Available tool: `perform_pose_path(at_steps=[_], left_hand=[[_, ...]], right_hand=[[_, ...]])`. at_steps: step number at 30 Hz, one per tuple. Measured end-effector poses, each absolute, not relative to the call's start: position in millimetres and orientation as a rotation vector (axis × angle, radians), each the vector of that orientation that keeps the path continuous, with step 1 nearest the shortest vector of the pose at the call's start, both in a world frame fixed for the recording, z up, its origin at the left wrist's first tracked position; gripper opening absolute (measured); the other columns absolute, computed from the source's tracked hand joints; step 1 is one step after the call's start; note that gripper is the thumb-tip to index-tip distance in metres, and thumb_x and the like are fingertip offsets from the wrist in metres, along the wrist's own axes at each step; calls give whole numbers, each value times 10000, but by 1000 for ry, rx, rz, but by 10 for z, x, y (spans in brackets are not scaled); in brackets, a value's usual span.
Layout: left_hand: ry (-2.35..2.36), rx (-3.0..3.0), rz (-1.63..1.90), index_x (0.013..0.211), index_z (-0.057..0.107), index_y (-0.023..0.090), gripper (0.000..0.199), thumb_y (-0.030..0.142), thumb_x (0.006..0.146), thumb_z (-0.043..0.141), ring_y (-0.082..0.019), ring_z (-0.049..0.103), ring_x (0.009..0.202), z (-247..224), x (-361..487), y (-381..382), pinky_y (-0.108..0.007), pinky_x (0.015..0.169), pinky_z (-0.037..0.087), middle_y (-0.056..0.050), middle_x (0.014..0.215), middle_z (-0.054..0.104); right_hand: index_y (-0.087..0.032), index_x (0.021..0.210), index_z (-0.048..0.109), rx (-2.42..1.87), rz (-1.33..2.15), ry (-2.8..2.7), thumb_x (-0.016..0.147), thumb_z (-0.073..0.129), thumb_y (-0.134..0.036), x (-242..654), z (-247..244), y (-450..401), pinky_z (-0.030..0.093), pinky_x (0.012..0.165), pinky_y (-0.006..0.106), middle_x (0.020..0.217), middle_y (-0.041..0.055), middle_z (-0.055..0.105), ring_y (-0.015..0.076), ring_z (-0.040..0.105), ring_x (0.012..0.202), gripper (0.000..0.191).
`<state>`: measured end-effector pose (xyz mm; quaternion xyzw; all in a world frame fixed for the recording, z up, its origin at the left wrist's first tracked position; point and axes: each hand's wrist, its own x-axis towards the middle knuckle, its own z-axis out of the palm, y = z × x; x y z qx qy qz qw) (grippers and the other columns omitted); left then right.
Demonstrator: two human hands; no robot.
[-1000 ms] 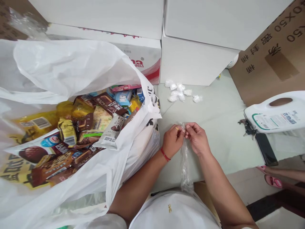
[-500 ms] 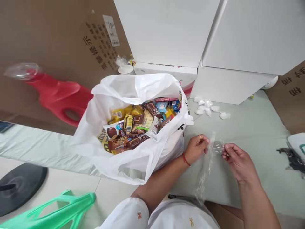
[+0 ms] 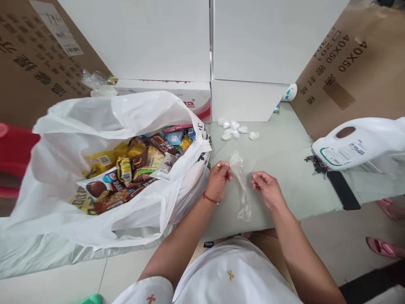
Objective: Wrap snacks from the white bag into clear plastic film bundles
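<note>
A crumpled clear plastic bag [image 3: 243,198] hangs between my hands, its lower end over the pale green table cover. My left hand [image 3: 219,179], with a red cord on the wrist, is closed, pinching the bag's upper left edge. Opposite it, my right hand [image 3: 267,185] is also closed, fingertips pinched at the thin, nearly invisible film on the bag's right side. Left of my hands stands a large white plastic bag [image 3: 186,198], gaping open. Packaged snacks [image 3: 136,162] in brown, yellow and blue wrappers fill it.
Several small white bundles [image 3: 236,131] lie beyond my hands, before white boxes [image 3: 247,99]. At right are a white jug [image 3: 357,141], keys [image 3: 316,164] and a black phone [image 3: 343,190]. Cardboard boxes [image 3: 344,80] flank both sides; a red object [image 3: 15,152] is far left.
My view has swung right, bringing the jug and phone into sight. My hands have moved a little farther apart, with the clear plastic still between them.
</note>
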<state>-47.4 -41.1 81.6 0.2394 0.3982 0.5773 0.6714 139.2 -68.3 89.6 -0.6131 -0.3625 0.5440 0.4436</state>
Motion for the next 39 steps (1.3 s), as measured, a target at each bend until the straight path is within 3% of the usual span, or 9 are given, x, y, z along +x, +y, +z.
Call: perform_pose_path(at_steps=[7,12,16,20,24,27,33,36,39], left_hand=[[850,473,1360,756,549,181,375,411,747,845,-52,501,543,800,-450,-427,-175,507,352,54,674,540],[723,437,1308,755,540,181,433,433,696,888,-47,480,557,802,-370,-527,-183,517,363,49,715,538],[842,442,1325,757,522,185,394,400,738,852,-43,454,533,772,-477,-454,-177,477,299,50,700,521],[978,411,1308,747,516,181,302,314,815,779,-40,436,517,747,-551,-271,-171,471,295,55,667,499],[1003,372,1351,776,492,187,267,275,869,727,-36,474,529,743,-545,-130,-163,495,324,62,676,506],[1038,283,1338,902,514,203,263,404,927,682,-67,588,619,737,-472,-173,-175,534,389,23,803,619],[1017,205,1055,970,590,164,621,776,863,567,-134,648,733,720,-99,-520,-223,544,455,-115,1041,702],[1109,269,1130,880,619,170,462,618,821,717,-118,626,736,729,76,-521,-209,572,461,-59,948,683],[1274,268,1228,767,548,186,314,458,893,646,-107,610,680,716,87,-373,-211,601,470,-4,767,627]], right_hand=[[-221,914,727,-1633,1300,-900,747,710,-684,1309,884,-660,500,656,305,935,72,718,220,621,876,493],[-204,767,670,-1585,1297,-860,684,773,-484,1047,733,-571,459,625,274,715,6,660,162,576,698,310],[-238,818,581,-1583,1085,-700,769,696,-511,1291,715,-541,442,551,252,779,-6,654,134,567,641,300],[-254,857,561,-1667,807,-881,855,646,-505,1663,761,-567,366,475,259,653,-47,575,113,470,495,265],[-258,859,554,-1610,779,-768,816,702,-508,1896,840,-555,301,427,270,631,-63,529,107,418,466,293],[-246,822,544,-1476,859,-572,735,787,-479,1923,897,-507,268,409,245,623,-80,491,75,367,456,348],[-230,811,519,-1333,1062,-372,642,861,-446,1673,863,-445,269,399,180,602,-106,447,31,346,454,438],[-232,820,523,-1329,1086,-420,653,848,-466,1573,820,-445,294,394,176,612,-101,459,31,354,457,434],[-227,801,527,-1395,1093,-508,695,826,-473,1605,811,-383,296,380,171,613,-92,481,29,360,443,401]])
